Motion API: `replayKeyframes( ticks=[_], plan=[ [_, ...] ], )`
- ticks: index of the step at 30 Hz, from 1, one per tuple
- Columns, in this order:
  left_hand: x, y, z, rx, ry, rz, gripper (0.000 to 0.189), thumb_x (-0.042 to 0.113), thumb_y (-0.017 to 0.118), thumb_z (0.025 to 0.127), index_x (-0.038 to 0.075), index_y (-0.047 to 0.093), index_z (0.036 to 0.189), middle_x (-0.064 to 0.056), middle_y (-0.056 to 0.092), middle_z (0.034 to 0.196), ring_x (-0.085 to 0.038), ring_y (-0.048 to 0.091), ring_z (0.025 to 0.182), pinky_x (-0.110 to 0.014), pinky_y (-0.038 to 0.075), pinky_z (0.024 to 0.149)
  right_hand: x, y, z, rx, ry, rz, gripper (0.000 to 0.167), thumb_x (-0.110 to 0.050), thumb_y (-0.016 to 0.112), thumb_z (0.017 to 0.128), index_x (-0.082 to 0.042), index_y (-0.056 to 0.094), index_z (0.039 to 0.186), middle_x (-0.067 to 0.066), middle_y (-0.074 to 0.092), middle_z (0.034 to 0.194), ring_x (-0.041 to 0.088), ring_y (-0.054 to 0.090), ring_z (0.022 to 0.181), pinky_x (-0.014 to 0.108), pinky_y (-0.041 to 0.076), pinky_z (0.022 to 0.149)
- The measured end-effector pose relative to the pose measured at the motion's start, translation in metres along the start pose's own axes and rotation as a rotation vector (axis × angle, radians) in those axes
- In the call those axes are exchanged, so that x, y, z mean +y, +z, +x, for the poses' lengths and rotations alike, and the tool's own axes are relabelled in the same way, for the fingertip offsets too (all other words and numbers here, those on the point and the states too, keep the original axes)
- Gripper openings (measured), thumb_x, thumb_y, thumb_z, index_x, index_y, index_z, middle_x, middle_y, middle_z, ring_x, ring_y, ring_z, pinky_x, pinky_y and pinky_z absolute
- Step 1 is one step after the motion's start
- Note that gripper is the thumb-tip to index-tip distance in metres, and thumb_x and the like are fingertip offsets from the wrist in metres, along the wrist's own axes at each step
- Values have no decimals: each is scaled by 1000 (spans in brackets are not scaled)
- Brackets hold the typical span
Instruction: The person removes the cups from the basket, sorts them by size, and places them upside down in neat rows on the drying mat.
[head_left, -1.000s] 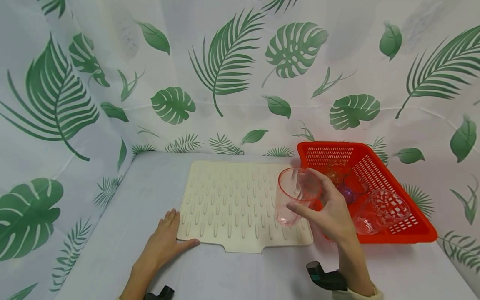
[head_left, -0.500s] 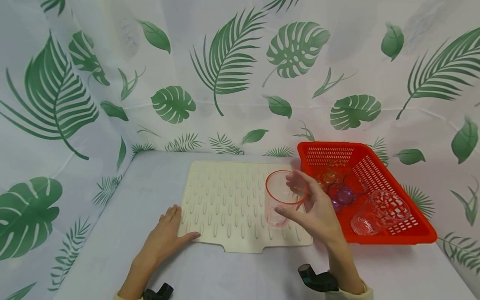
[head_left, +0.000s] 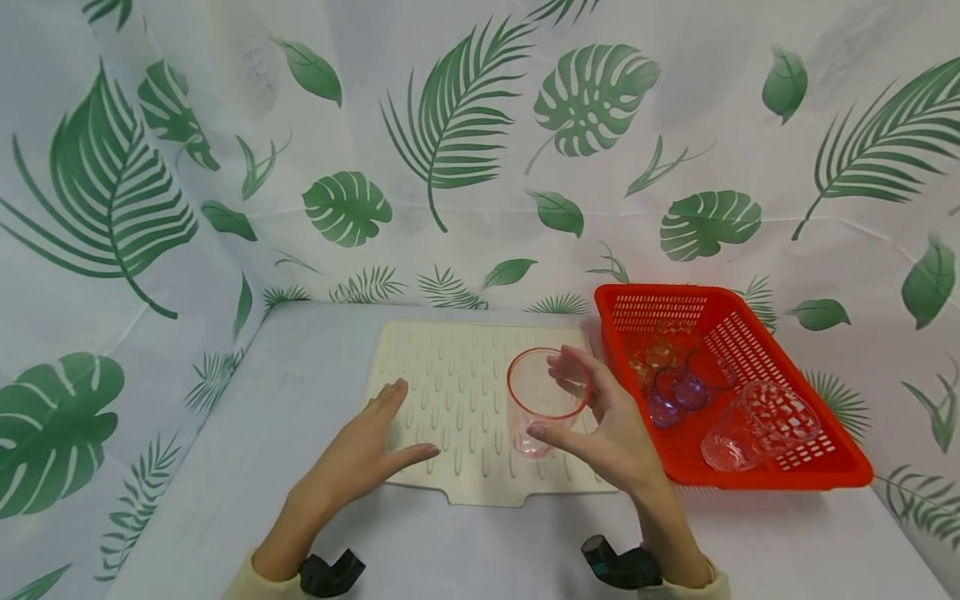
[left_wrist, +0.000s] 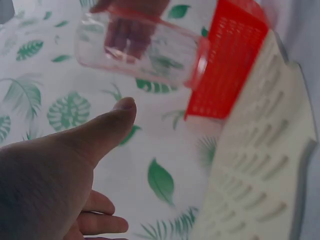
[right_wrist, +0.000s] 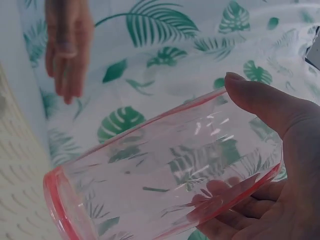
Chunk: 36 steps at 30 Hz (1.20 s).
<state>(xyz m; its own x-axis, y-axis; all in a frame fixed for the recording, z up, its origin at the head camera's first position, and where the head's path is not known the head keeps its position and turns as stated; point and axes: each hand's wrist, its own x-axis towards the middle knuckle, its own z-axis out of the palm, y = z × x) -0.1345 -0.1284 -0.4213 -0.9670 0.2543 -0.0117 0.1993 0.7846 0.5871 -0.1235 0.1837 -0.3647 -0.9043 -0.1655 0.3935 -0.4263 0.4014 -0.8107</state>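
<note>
The left hand [head_left: 356, 458], spread and bare, hovers by the near-left corner of the cream mat [head_left: 453, 417]; the clear cup [head_left: 534, 400] hangs over its right half, gripped by the right hand [head_left: 613, 429], seemingly for placing; lowering calls for steadiness.

Your head view is evenly lit and slightly greyish, with soft, faint shadows on the table [head_left: 480, 554] under your left hand [head_left: 352, 458] and right hand [head_left: 618, 433]. Your left wrist view leaves the near left hand dark, while the cup [left_wrist: 160, 55] smears; you can't quite tell whether motion or focus does it. Your right wrist view is cool and dim: small white glints streak the cup, and the far left hand and mat [right_wrist: 20, 175] blur.
</note>
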Motion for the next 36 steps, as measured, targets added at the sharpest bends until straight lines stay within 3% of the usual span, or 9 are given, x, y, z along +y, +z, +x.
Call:
replayKeyframes(
  ticks=[6,9,14,19,25,29,36],
  plan=[
    [29,-10,0,-9,98,-122,105,68,71,80,16,27,160,0,29,166,-23,29,154,-52,32,122,1,7,-1,-31,-5,-1,90,-14,90,72,-16,44,149,7,60,142,23,59,131,44,43,111],
    [39,-12,0,-1,153,-164,100,68,70,81,21,30,159,3,35,163,-22,33,152,-53,35,120,0,10,-2,-45,-6,3,91,-17,91,71,-19,43,149,6,58,145,22,58,131,48,43,111],
    [50,-14,1,-10,228,-277,91,61,73,83,28,32,157,8,43,157,-17,47,143,-47,44,115,-1,14,-2,-80,-14,14,90,-19,90,72,-20,43,149,5,59,145,22,59,130,50,45,109],
    [56,-13,3,-6,335,-393,84,44,77,87,24,34,157,3,47,155,-17,56,134,-39,50,110,-4,19,-3,-121,-17,33,87,-19,89,74,-17,44,148,6,61,142,24,59,129,55,47,107],
    [60,-7,4,-9,419,-494,77,31,78,89,21,39,154,1,55,147,-18,62,125,-42,55,103,-4,23,-3,-139,-44,42,89,-19,90,72,-21,44,148,3,61,141,19,59,128,52,48,108],
    [61,-4,5,-1,434,-494,77,32,80,87,22,41,153,4,58,143,-17,62,124,-44,56,101,-5,27,-3,-156,-71,36,89,-19,90,73,-21,44,149,4,61,141,19,60,128,50,49,107],
    [61,1,6,50,464,-469,75,30,82,85,26,44,150,5,61,137,-15,62,120,-36,58,96,-7,29,-3,-168,-73,20,89,-19,90,72,-18,45,148,3,63,138,20,61,126,48,50,106]
  ],
)
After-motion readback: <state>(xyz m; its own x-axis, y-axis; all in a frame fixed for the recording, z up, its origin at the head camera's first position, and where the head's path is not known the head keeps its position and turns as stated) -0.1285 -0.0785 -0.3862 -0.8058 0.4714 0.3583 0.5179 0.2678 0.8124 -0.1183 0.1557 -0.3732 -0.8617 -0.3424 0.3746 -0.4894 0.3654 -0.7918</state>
